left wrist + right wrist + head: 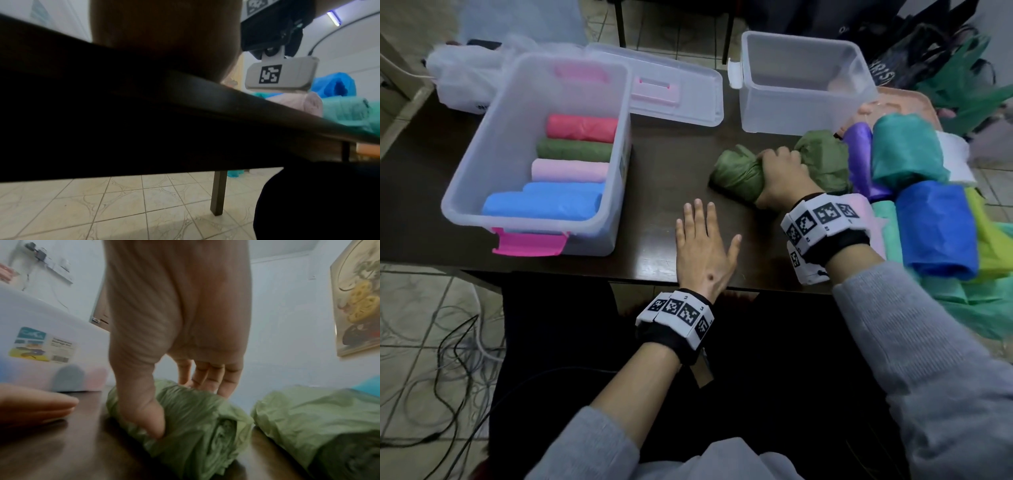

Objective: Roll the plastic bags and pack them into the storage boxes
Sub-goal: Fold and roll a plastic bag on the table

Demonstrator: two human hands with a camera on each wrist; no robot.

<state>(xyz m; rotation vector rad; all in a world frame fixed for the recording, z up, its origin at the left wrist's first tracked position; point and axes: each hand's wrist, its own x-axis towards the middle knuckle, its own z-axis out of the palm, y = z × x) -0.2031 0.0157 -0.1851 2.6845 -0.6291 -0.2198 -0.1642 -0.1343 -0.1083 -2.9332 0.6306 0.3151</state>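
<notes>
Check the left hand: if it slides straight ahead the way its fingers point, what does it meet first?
Probably bare table at first; the left hand points between the pink-latched box and the green roll. Farther on, likely the lid.

A dark wooden table (661, 178) carries two clear boxes (534, 154) (804, 85), a lid (678, 89), a white bag (458, 78), green rolls (739, 171) and a heap of coloured rolls (928, 212); a flat left hand (702, 246) rests near its front edge.
</notes>
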